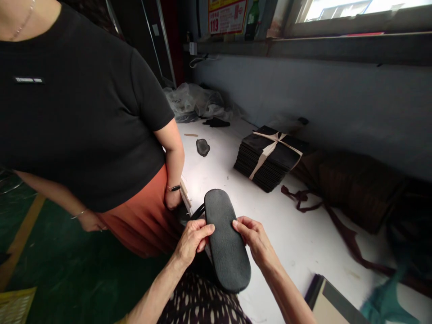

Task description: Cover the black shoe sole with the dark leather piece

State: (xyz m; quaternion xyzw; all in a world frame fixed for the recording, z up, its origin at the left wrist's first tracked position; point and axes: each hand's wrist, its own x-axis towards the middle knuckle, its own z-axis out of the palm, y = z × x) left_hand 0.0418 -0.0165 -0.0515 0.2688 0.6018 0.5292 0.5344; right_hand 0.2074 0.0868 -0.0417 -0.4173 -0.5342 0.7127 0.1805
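Between my two hands is a black oblong piece with rounded ends and a grained, leather-like face [227,243]. It tilts up toward me over the table's near edge. My left hand [193,240] pinches its left edge, thumb on the face and fingers curled behind. On the opposite edge, my right hand [254,235] grips it the same way. A dark strap [198,211] shows beside its upper left side; whether the two are joined I cannot tell. The underside is hidden.
A person in a black shirt [84,103] stands close on the left, one hand by the white table [216,175]. Toward the wall sit a tied stack of black sheets [266,157], a small dark scrap [203,147] and plastic bags [192,101]. Dark bundled cloth [351,184] lies right.
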